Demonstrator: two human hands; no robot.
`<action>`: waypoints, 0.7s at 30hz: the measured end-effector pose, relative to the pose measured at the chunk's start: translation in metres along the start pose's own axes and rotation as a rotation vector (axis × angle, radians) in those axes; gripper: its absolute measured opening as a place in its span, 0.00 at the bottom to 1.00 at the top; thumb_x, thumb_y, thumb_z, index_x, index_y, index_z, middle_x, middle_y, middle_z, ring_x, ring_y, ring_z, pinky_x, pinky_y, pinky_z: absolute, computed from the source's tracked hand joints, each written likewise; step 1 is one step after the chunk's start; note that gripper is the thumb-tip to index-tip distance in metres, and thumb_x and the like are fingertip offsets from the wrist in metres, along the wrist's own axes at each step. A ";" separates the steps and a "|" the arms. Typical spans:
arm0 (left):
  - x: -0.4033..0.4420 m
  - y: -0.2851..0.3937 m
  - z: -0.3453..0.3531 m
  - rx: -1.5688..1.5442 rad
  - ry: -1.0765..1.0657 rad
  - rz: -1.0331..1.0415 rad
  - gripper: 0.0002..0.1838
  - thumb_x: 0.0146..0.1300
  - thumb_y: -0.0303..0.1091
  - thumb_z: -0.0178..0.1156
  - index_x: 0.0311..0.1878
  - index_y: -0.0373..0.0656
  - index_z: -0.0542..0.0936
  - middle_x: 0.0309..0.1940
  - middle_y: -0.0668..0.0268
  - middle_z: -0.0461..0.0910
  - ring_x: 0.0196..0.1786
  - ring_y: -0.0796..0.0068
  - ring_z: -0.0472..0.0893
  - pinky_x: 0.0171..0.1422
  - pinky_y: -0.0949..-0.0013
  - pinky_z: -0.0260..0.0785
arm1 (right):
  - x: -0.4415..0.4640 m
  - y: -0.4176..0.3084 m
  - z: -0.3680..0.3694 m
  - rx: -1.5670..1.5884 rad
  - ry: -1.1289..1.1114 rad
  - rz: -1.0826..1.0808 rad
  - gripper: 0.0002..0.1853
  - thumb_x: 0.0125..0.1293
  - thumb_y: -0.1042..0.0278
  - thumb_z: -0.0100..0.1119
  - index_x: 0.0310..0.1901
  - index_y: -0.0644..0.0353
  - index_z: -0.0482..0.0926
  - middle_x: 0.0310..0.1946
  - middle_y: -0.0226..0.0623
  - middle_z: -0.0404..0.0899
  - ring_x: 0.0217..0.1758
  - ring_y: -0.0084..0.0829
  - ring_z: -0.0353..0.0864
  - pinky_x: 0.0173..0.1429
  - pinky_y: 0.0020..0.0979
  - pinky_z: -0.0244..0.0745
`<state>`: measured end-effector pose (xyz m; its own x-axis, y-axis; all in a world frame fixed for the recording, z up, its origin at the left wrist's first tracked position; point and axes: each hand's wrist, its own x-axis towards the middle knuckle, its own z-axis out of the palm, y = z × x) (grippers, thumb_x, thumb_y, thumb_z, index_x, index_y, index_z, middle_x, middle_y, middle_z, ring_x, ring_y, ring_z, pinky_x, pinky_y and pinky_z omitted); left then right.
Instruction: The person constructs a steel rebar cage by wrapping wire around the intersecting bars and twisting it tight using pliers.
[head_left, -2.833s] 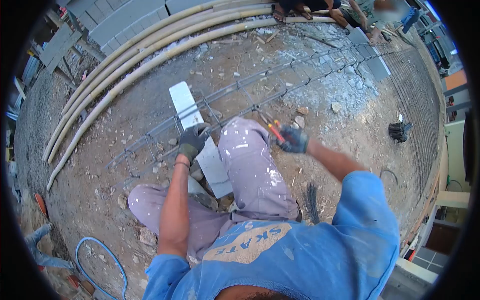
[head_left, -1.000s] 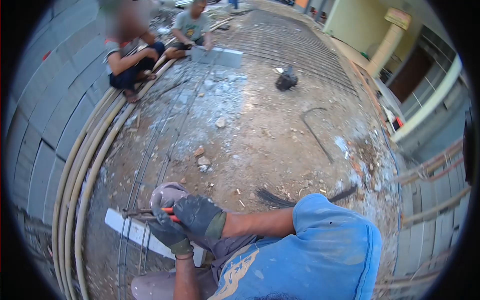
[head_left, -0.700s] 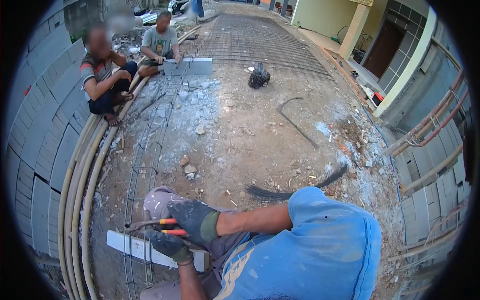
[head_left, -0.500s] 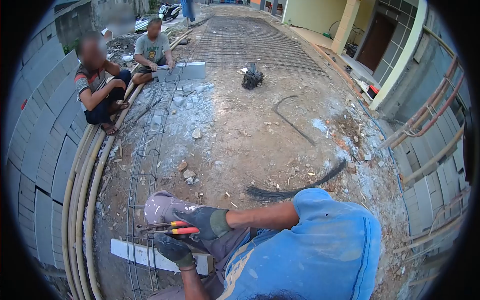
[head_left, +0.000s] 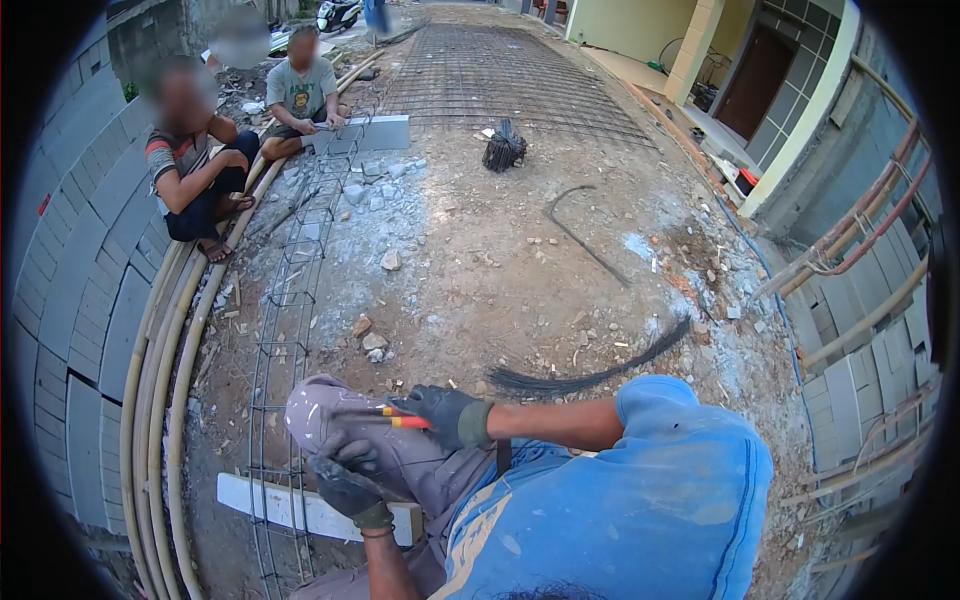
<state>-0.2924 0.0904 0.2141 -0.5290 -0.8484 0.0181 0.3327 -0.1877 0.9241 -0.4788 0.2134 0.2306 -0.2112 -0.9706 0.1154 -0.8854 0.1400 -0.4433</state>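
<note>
- Pincers [head_left: 408, 420] with red and yellow handles: in my right hand [head_left: 449, 415], gloved fingers closed round the handles, the head pointing left over the raised knee.
- My left hand [head_left: 350, 488], gloved: fingers bent, below the pincers and apart from them; I cannot tell whether it has hold of anything.
- White board [head_left: 300, 507]: flat, beside and partly behind the left hand, crossing beneath the steel cage [head_left: 267, 408].
- Cage: runs away from me along the ground, left of the knee.
- Curved poles [head_left: 150, 410]: left of the cage, next to stacked grey blocks [head_left: 60, 260].
- Loose wires [head_left: 600, 379]: on the ground, near the blue sleeve.
- Farther out: dark wire bundle [head_left: 504, 150], steel mesh [head_left: 510, 85] beyond it, and two crouching people, one [head_left: 305, 95] with hands at a grey slab [head_left: 375, 133].
</note>
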 end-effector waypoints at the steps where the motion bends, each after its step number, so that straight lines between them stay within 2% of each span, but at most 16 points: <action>1: 0.003 0.006 0.005 -0.002 0.001 0.002 0.32 0.72 0.57 0.38 0.57 0.33 0.71 0.31 0.63 0.74 0.27 0.79 0.71 0.28 0.78 0.62 | 0.000 0.013 0.006 0.107 0.020 -0.058 0.26 0.59 0.63 0.58 0.60 0.57 0.70 0.36 0.43 0.80 0.42 0.41 0.80 0.45 0.38 0.73; 2: 0.005 0.019 0.010 0.074 0.048 0.057 0.34 0.71 0.59 0.38 0.57 0.33 0.71 0.27 0.66 0.71 0.23 0.80 0.67 0.25 0.78 0.60 | -0.001 0.022 0.001 0.106 0.020 -0.059 0.26 0.59 0.63 0.58 0.60 0.57 0.70 0.36 0.43 0.80 0.42 0.41 0.80 0.45 0.38 0.73; 3: 0.006 0.033 0.014 0.151 0.097 0.111 0.36 0.71 0.62 0.37 0.57 0.32 0.70 0.23 0.70 0.69 0.20 0.81 0.64 0.22 0.78 0.58 | -0.002 0.033 -0.012 0.569 -0.094 0.159 0.26 0.57 0.66 0.60 0.59 0.59 0.71 0.36 0.41 0.80 0.42 0.39 0.80 0.47 0.38 0.74; 4: 0.009 0.047 0.016 0.044 0.149 -0.029 0.39 0.70 0.64 0.36 0.58 0.32 0.69 0.22 0.69 0.70 0.20 0.82 0.65 0.22 0.79 0.59 | -0.004 0.043 -0.026 1.028 -0.211 0.379 0.26 0.55 0.69 0.62 0.58 0.61 0.71 0.36 0.40 0.79 0.42 0.36 0.81 0.50 0.37 0.75; 6: 0.017 0.049 -0.012 -0.041 0.066 -0.039 0.39 0.70 0.63 0.35 0.59 0.32 0.69 0.21 0.70 0.69 0.19 0.84 0.66 0.21 0.81 0.58 | -0.016 0.050 -0.058 1.369 0.054 0.618 0.18 0.59 0.63 0.63 0.48 0.64 0.75 0.30 0.36 0.79 0.32 0.33 0.81 0.42 0.35 0.78; 7: 0.020 0.049 -0.021 -0.127 -0.023 -0.051 0.39 0.71 0.63 0.33 0.60 0.32 0.69 0.20 0.71 0.68 0.18 0.86 0.66 0.19 0.83 0.58 | -0.017 0.070 -0.073 1.247 0.200 0.679 0.11 0.61 0.66 0.58 0.43 0.62 0.74 0.25 0.36 0.78 0.28 0.32 0.80 0.35 0.34 0.76; 8: 0.017 0.057 -0.023 0.068 0.010 -0.050 0.37 0.72 0.61 0.32 0.61 0.34 0.68 0.19 0.74 0.66 0.13 0.90 0.61 0.14 0.85 0.51 | -0.017 0.092 -0.091 1.122 0.344 0.739 0.05 0.64 0.70 0.53 0.37 0.61 0.74 0.21 0.37 0.76 0.25 0.31 0.80 0.29 0.33 0.75; 9: 0.017 0.059 -0.027 0.068 0.007 -0.055 0.37 0.72 0.61 0.32 0.61 0.34 0.68 0.19 0.74 0.66 0.13 0.90 0.61 0.14 0.85 0.51 | -0.017 0.105 -0.118 1.273 0.846 0.900 0.08 0.67 0.65 0.51 0.35 0.61 0.73 0.17 0.36 0.74 0.18 0.30 0.77 0.21 0.35 0.72; 10: 0.016 0.060 -0.033 0.154 0.000 -0.057 0.37 0.72 0.61 0.31 0.62 0.35 0.68 0.18 0.75 0.66 0.11 0.90 0.59 0.12 0.85 0.50 | -0.020 0.119 -0.154 1.037 1.172 0.862 0.10 0.69 0.63 0.48 0.34 0.60 0.72 0.15 0.36 0.73 0.11 0.30 0.72 0.14 0.34 0.67; 11: 0.017 0.061 -0.039 0.240 -0.005 -0.056 0.36 0.72 0.61 0.30 0.62 0.36 0.68 0.17 0.76 0.65 0.10 0.90 0.57 0.11 0.84 0.48 | -0.035 0.131 -0.197 0.711 1.256 0.858 0.11 0.71 0.61 0.46 0.35 0.60 0.70 0.15 0.35 0.72 0.09 0.28 0.69 0.11 0.29 0.64; 12: 0.020 0.058 -0.042 0.086 0.003 -0.099 0.36 0.72 0.61 0.29 0.64 0.38 0.66 0.15 0.74 0.67 0.08 0.88 0.58 0.11 0.84 0.51 | -0.050 0.162 -0.238 0.563 1.435 0.724 0.10 0.71 0.61 0.45 0.36 0.58 0.68 0.15 0.33 0.71 0.09 0.27 0.69 0.11 0.27 0.63; 15: 0.018 0.062 -0.031 -0.072 0.186 -0.131 0.36 0.73 0.59 0.27 0.65 0.39 0.64 0.15 0.72 0.68 0.08 0.88 0.58 0.11 0.84 0.52 | -0.092 0.174 -0.374 0.482 1.814 0.467 0.07 0.69 0.66 0.49 0.34 0.57 0.67 0.17 0.33 0.72 0.09 0.27 0.68 0.13 0.27 0.66; 17: 0.021 0.061 -0.025 -0.090 0.175 -0.090 0.36 0.72 0.60 0.26 0.67 0.39 0.62 0.16 0.71 0.69 0.08 0.88 0.58 0.10 0.84 0.51 | -0.112 0.177 -0.430 0.696 1.833 0.206 0.06 0.66 0.69 0.53 0.33 0.58 0.68 0.17 0.33 0.71 0.11 0.28 0.69 0.16 0.30 0.68; 19: 0.026 0.060 -0.027 -0.306 0.226 -0.138 0.36 0.72 0.61 0.27 0.67 0.39 0.62 0.17 0.68 0.70 0.07 0.86 0.57 0.08 0.81 0.49 | -0.119 0.176 -0.438 0.707 1.850 0.121 0.06 0.63 0.70 0.57 0.35 0.57 0.69 0.17 0.33 0.69 0.13 0.28 0.69 0.18 0.32 0.68; 20: 0.026 0.056 -0.032 -0.291 0.101 -0.077 0.31 0.73 0.53 0.30 0.67 0.38 0.63 0.17 0.71 0.68 0.10 0.87 0.58 0.13 0.83 0.52 | -0.125 0.195 -0.432 0.618 1.834 0.099 0.06 0.63 0.70 0.57 0.36 0.55 0.69 0.18 0.30 0.67 0.16 0.27 0.68 0.17 0.31 0.66; 21: 0.024 0.051 -0.038 -0.281 -0.024 -0.014 0.27 0.74 0.46 0.33 0.67 0.37 0.63 0.16 0.73 0.66 0.13 0.89 0.59 0.18 0.84 0.55 | -0.107 0.158 -0.399 0.551 1.780 0.201 0.07 0.63 0.69 0.58 0.39 0.53 0.69 0.19 0.26 0.67 0.17 0.24 0.66 0.19 0.30 0.64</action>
<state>-0.2588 0.0416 0.2474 -0.5523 -0.8335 0.0177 0.5266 -0.3323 0.7825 -0.7612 0.4170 0.5025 -0.7306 0.4154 0.5419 -0.6570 -0.2116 -0.7236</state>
